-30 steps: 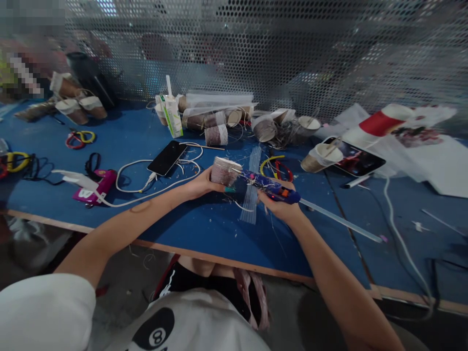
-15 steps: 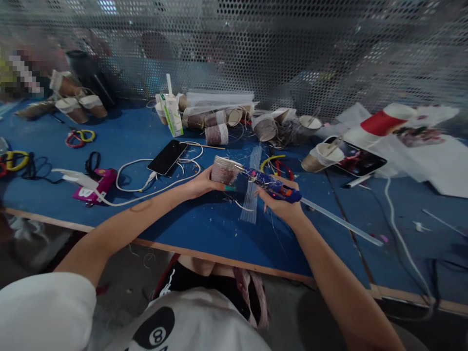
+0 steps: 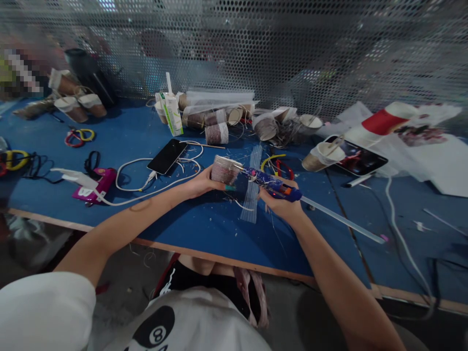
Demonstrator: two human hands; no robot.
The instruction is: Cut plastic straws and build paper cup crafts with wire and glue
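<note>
My left hand (image 3: 205, 184) is closed round a small cup wrapped in brownish-pink cord (image 3: 224, 171), held tilted above the blue table. In my right hand (image 3: 283, 202) is a blue hot glue gun (image 3: 272, 185), its nozzle at the cup's right rim; I cannot tell whether it touches. A long clear glue stick (image 3: 343, 219) sticks out of the gun's back end. Beneath and between the hands, several clear glue sticks (image 3: 250, 202) lie on the table. Pliers with yellow and red handles (image 3: 272, 163) rest just behind the gun.
A phone (image 3: 167, 157) with a white cable and a purple device (image 3: 95, 185) lie to the left. Cord-wrapped cups (image 3: 216, 133) and a drink carton (image 3: 171, 114) line the back. At right are a paper cup (image 3: 323, 156) and a lit phone (image 3: 360, 156). A perforated metal screen (image 3: 278, 48) stands behind.
The hands, cup and glue gun stay almost in place. The back end of the glue stick has shifted slightly up.
</note>
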